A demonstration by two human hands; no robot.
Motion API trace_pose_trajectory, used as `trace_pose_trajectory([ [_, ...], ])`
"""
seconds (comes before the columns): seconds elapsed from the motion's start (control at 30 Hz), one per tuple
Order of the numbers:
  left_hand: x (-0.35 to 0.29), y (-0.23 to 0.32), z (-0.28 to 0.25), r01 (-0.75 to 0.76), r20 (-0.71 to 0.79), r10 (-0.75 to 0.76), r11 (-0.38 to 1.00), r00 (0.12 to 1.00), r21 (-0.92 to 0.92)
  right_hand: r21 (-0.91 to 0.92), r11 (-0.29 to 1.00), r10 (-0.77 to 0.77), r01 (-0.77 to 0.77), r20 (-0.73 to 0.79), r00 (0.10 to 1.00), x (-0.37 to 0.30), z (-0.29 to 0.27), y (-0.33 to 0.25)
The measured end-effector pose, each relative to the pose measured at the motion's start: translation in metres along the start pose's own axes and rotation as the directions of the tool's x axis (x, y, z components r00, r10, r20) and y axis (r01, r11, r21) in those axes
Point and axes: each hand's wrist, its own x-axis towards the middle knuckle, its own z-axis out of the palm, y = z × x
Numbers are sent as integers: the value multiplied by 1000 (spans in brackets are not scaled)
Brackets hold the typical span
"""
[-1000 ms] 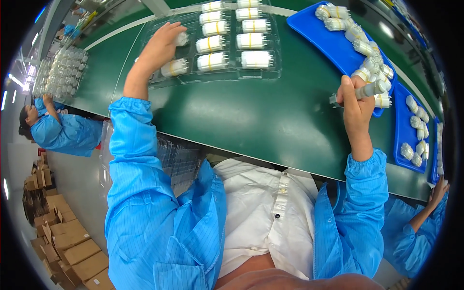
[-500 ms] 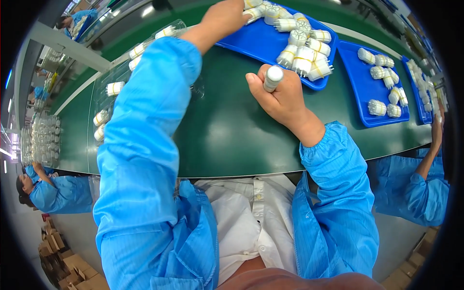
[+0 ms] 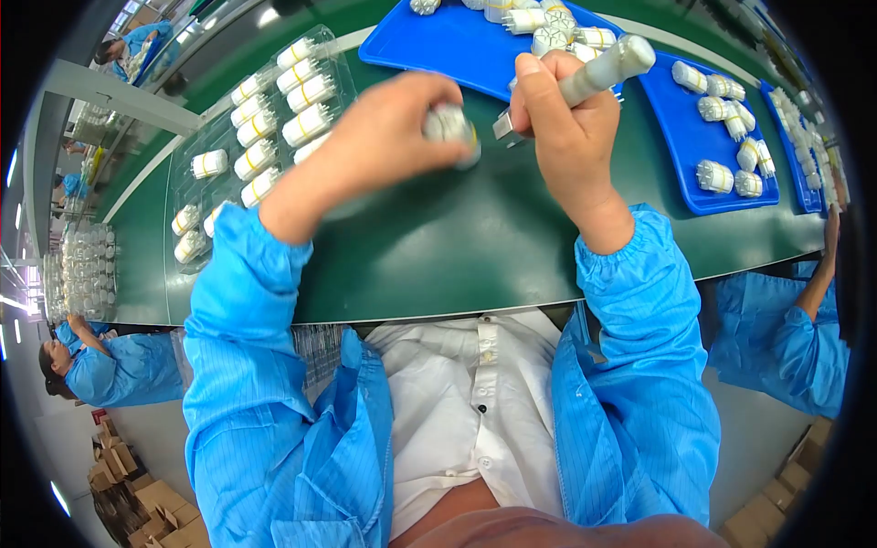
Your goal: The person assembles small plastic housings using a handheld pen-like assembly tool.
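At upper centre my left hand (image 3: 388,123) grasps a blurred white cylinder (image 3: 448,126) — beside it, my right fingers (image 3: 534,78) clench a pale-handled tool (image 3: 598,73). More banded cylinders (image 3: 254,160) fill the upper left.

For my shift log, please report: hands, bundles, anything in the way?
Left hand holding white bundle. Right hand holding pale-handled tool. Blue tray of bundles partly hidden behind right hand.

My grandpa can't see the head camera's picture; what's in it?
A person's left hand holds a white bundle above a green table; the right hand grips a pale-handled tool. A clear tray and blue trays hold more bundles.
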Motion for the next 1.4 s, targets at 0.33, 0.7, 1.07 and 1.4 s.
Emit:
trace_pose_trajectory([
  [0.33,-40,-3,44,-23,-125,-6,973,992,-230,-135,991,9,16,179,984,-9,10,9],
  [0.7,-40,0,52,-49,-166,8,968,986,-244,-138,990,48,-27,149,988,-9,12,9],
  [1.07,-42,3,55,-25,-243,-24,981,970,-193,-365,894,-155,258,288,945,-13,18,11],
  [1.4,-46,7,58,-10,-238,-75,942,968,-337,-17,998,69,-67,147,987,-5,7,6],
])
